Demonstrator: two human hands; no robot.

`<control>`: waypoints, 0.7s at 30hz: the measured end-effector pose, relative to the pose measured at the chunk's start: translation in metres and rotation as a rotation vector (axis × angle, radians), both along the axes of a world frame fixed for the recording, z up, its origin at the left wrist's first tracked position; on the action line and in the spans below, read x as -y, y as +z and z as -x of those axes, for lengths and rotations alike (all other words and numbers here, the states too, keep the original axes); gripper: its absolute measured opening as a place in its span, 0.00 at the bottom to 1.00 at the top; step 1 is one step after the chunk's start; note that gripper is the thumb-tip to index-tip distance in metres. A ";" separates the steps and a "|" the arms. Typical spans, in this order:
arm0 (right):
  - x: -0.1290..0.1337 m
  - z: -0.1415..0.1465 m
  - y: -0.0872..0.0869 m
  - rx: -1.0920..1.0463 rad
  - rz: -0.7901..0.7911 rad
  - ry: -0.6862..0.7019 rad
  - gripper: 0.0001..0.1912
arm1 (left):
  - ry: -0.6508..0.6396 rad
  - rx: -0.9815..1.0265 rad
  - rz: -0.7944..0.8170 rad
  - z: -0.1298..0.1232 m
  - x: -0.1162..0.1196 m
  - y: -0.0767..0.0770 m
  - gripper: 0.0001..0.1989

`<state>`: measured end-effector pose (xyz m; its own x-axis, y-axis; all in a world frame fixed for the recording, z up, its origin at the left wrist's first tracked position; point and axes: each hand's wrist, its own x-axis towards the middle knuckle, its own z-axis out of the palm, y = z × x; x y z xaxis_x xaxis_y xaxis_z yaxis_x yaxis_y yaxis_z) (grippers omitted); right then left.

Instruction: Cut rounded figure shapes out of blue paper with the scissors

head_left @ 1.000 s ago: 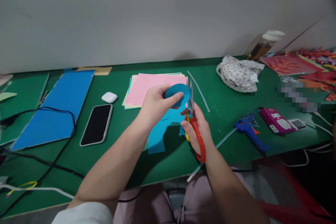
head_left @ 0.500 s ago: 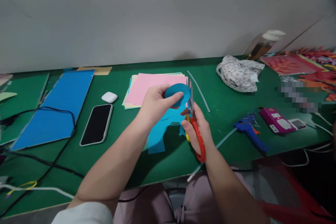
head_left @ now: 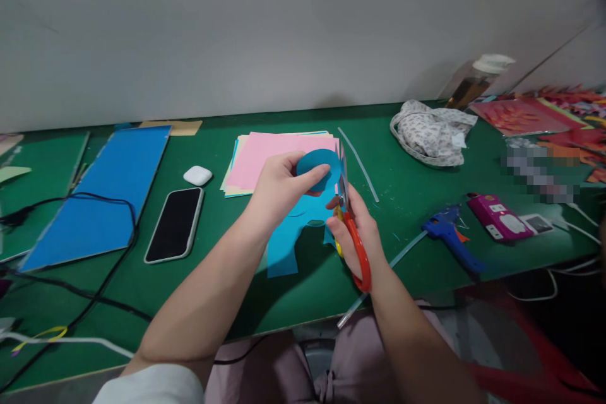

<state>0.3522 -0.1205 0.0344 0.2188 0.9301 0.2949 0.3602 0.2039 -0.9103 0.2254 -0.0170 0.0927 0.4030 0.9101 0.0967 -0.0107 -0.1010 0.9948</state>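
Note:
Between the thumb and fingers of my left hand is a rounded blue paper piece, held up over the table. My right hand is closed round the handles of a pair of scissors, red on one loop and yellow on the other. The scissor blades point away from me and lie along the right edge of the paper circle. Beneath my hands, blue paper offcuts lie on the green table. Behind them is a stack of coloured paper with a pink sheet on top.
On the left are a phone, a white earbud case, a blue board and black cables. To the right lie a blue glue gun, a purple device, a patterned cloth pouch and a bottle.
The blue paper circle has shifted very slightly left and turned a little in my left hand. The scissor blades sit slightly closer together. Everything else is as before.

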 end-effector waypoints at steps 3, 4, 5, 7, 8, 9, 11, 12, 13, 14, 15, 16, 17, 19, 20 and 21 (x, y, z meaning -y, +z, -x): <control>0.000 0.000 0.001 -0.012 -0.001 0.000 0.29 | -0.001 0.001 0.005 0.000 0.000 -0.001 0.13; 0.000 0.001 0.001 -0.012 0.000 -0.001 0.29 | 0.001 -0.003 0.007 0.000 0.000 -0.001 0.13; 0.000 0.001 0.001 -0.010 0.002 -0.004 0.30 | 0.003 -0.009 0.007 0.000 -0.001 -0.001 0.13; 0.000 0.002 0.002 -0.008 0.008 -0.006 0.30 | 0.007 -0.018 0.004 0.000 -0.001 0.000 0.13; 0.000 0.002 0.002 -0.012 0.008 -0.009 0.30 | 0.009 -0.020 0.001 0.000 -0.001 0.000 0.13; 0.000 0.002 0.002 -0.017 0.007 -0.012 0.30 | 0.009 -0.021 -0.002 0.000 0.000 0.001 0.14; 0.000 0.003 0.002 -0.022 0.002 -0.023 0.29 | 0.008 -0.023 -0.006 0.000 0.000 0.001 0.13; 0.000 0.003 0.002 -0.021 0.002 -0.025 0.29 | 0.007 -0.024 -0.007 0.000 0.000 0.001 0.13; 0.000 0.002 0.002 -0.016 0.003 -0.022 0.30 | 0.008 -0.025 -0.008 0.000 0.000 0.001 0.13; 0.000 0.002 0.002 -0.009 0.006 -0.012 0.30 | 0.011 -0.025 -0.010 0.000 0.000 0.001 0.13; 0.000 0.001 0.001 -0.004 0.007 -0.003 0.30 | 0.014 -0.026 -0.011 0.000 0.001 0.001 0.13; 0.000 0.001 0.001 -0.002 0.007 0.004 0.30 | 0.019 -0.027 -0.013 0.000 0.001 0.001 0.13; 0.000 0.000 0.001 -0.004 0.008 0.009 0.30 | 0.024 -0.026 -0.013 0.000 0.001 0.001 0.13; -0.001 0.000 0.001 -0.009 0.004 0.008 0.30 | 0.026 -0.018 -0.011 0.000 0.000 0.001 0.13; -0.001 0.000 0.001 -0.009 0.005 0.007 0.29 | 0.025 -0.012 -0.009 0.001 0.000 0.001 0.13; -0.001 0.000 0.001 -0.009 0.005 0.007 0.29 | 0.025 -0.007 -0.006 0.001 0.000 0.000 0.13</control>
<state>0.3519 -0.1192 0.0354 0.2145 0.9331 0.2886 0.3506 0.2022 -0.9144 0.2248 -0.0169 0.0931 0.3810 0.9192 0.0998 -0.0010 -0.1075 0.9942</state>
